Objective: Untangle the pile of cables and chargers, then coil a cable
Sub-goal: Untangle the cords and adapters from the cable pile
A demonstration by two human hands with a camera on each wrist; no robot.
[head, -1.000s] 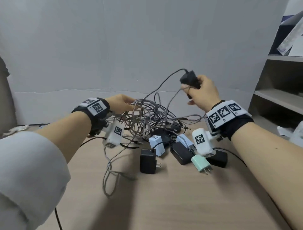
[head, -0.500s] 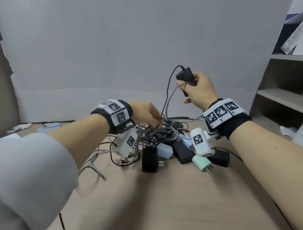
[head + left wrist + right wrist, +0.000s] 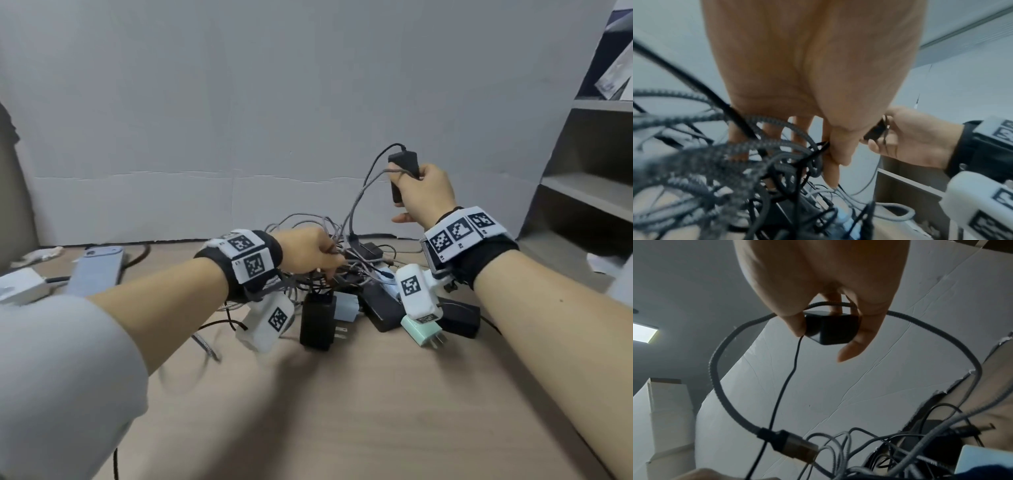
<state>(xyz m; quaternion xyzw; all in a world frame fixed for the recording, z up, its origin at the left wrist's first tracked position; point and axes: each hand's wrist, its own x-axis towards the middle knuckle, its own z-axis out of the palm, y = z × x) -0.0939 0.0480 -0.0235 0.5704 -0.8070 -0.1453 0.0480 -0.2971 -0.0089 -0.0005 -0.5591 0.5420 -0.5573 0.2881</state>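
A tangle of grey braided and thin black cables [image 3: 329, 253] lies mid-table among several chargers. My right hand [image 3: 419, 192] is raised above the pile and grips a small black charger [image 3: 403, 171] [image 3: 830, 329]; a thin black cable and a grey braided cable [image 3: 719, 369] hang from it, the braided one ending in a USB plug [image 3: 793, 446]. My left hand [image 3: 310, 253] reaches into the tangle, thumb and forefinger pinching a thin black cable [image 3: 822, 146] among braided loops [image 3: 735, 146]. A black charger [image 3: 317, 320], a pale blue one [image 3: 346, 306] and a mint green one [image 3: 423, 330] lie in front.
Black power bricks [image 3: 457, 317] sit under my right wrist. A blue-grey flat device [image 3: 97, 269] and a white box [image 3: 20, 289] lie far left. A grey shelf unit [image 3: 589, 192] stands at the right. A white wall panel [image 3: 239, 120] backs the wooden table [image 3: 342, 411].
My left hand has moved right and down into the middle of the tangle and now pinches a thin black cable. My right hand keeps the black charger raised, almost still.
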